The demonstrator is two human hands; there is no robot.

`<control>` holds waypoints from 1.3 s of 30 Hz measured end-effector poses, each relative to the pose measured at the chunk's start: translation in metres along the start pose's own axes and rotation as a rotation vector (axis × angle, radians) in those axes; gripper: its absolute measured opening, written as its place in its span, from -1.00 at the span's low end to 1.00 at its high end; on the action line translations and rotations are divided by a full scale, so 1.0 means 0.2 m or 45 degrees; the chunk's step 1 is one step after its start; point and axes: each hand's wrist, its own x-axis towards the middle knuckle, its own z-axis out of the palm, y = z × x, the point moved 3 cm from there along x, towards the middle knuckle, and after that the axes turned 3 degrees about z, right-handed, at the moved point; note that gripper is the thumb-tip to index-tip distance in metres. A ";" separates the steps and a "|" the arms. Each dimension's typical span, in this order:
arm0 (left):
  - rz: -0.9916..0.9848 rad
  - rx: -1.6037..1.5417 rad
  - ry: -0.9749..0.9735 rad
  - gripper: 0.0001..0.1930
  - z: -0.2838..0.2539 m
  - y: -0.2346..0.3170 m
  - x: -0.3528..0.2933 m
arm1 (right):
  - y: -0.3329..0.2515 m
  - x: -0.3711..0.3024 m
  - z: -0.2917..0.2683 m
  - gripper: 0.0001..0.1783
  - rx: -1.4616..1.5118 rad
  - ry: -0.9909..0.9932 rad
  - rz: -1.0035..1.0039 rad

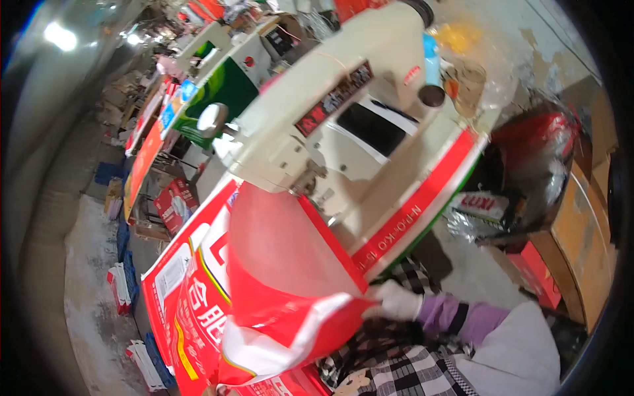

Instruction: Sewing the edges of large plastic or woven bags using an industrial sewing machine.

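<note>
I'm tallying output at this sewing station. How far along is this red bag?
Done: more red printed bags lie flat beside the machine. In hand: the gloved right hand holds the red bag by its edge, its other end near the sewing machine's needle. Left: no finished seam is visible. The left hand is out of view.

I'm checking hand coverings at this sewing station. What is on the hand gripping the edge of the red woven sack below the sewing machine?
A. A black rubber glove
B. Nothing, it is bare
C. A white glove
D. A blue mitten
C. The hand pinching the red woven sack wears a white glove, with a purple sleeve behind it; the cream sewing machine stands above.
</note>
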 end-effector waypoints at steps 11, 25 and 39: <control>-0.124 0.131 0.106 -0.58 0.31 0.12 0.97 | -0.16 0.88 0.32 -0.72 -1.130 0.274 -0.300; -1.696 -2.173 0.170 -0.76 0.58 0.24 -1.33 | -0.38 0.97 0.86 -0.23 -1.050 0.205 -0.629; -1.142 -0.694 -0.690 -0.42 0.73 0.91 -3.26 | 0.59 0.29 1.93 -0.48 -0.935 -0.897 -0.254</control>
